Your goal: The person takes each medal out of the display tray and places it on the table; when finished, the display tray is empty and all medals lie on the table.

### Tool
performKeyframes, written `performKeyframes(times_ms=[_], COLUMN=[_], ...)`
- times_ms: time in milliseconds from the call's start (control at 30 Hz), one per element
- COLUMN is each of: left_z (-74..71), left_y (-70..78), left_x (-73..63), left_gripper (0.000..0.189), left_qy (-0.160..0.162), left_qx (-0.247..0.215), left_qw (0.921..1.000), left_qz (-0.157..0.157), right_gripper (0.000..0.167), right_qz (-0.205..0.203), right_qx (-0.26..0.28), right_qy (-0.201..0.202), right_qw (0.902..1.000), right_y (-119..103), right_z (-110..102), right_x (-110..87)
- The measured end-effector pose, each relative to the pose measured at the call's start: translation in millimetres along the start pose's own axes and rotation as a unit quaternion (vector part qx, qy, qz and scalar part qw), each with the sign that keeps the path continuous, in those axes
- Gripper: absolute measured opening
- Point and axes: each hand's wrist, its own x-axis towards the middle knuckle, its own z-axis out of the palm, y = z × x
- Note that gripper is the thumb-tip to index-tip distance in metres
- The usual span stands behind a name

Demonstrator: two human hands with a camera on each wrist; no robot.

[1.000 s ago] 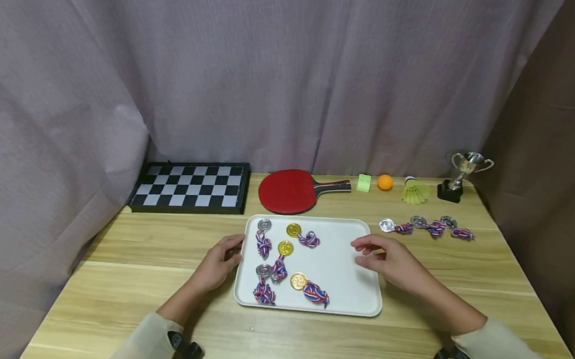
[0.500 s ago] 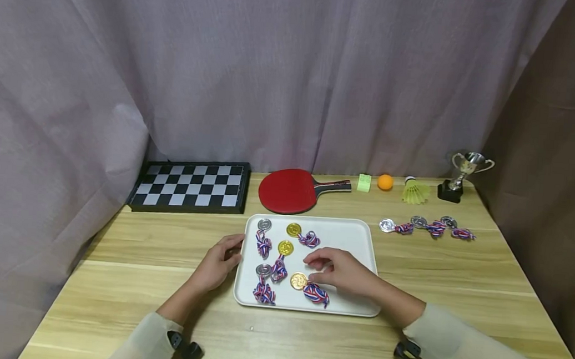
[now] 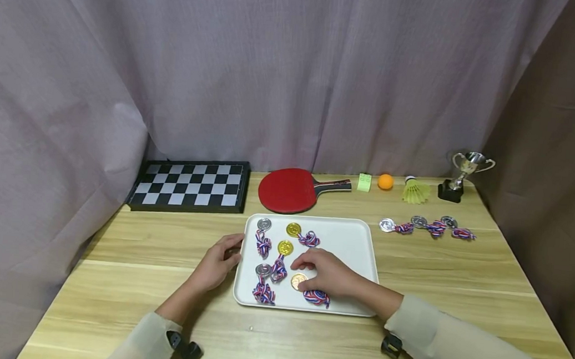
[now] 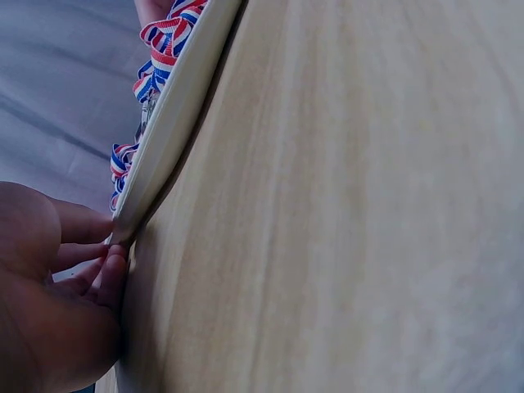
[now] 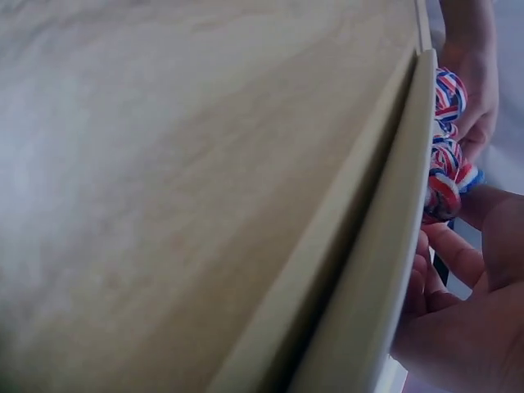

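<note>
My left hand [image 3: 215, 264] lies beside the left edge of the white tray [image 3: 358, 240], its fingertips against the rim in the left wrist view. Over the tray's front middle, my right hand [image 3: 328, 274] has its thumb and fingers apart around a gold medal [image 3: 297, 281]. The thumb tip overlaps the disc; whether it touches cannot be told. That medal's striped ribbon [image 3: 316, 298] is partly under the hand. Two more gold medals [image 3: 285, 248] lie farther back on the tray. Along its left side are two silver medals [image 3: 264, 224] with bunched ribbons.
Three silver medals [image 3: 386, 225] lie in a row right of the tray. Behind stand a chessboard [image 3: 192, 185], a red table tennis bat [image 3: 288, 190], a green block [image 3: 364, 182], an orange ball [image 3: 385, 181], a yellow shuttlecock [image 3: 415, 191] and a trophy cup [image 3: 463, 175].
My right hand has moved left from the tray's right edge to the front gold medal, its thumb coming down at the disc. The left hand has stayed at the tray's left edge.
</note>
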Motion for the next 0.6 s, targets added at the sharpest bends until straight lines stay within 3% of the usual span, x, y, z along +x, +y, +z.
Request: performKeyframes(times_ms=[333,600], left_z=[-0.5,-0.4], left_y=[-0.3,0.7], left_x=[0.0,-0.2], left_gripper=[0.049,0.05], left_qy=[-0.001,0.0], left_qx=[0.001,0.002], left_qw=[1.0,1.0], left_qz=[-0.002,-0.006], right_gripper=[0.025,0.026], right_qz=[-0.012,0.008], right_qx=[-0.019,0.062], right_qy=[-0.001,-0.026], right_qw=[0.9997,0.9977], right_y=[-1.2,1.0], right_z=[1.0,-0.5], right_x=[-0.4,-0.1])
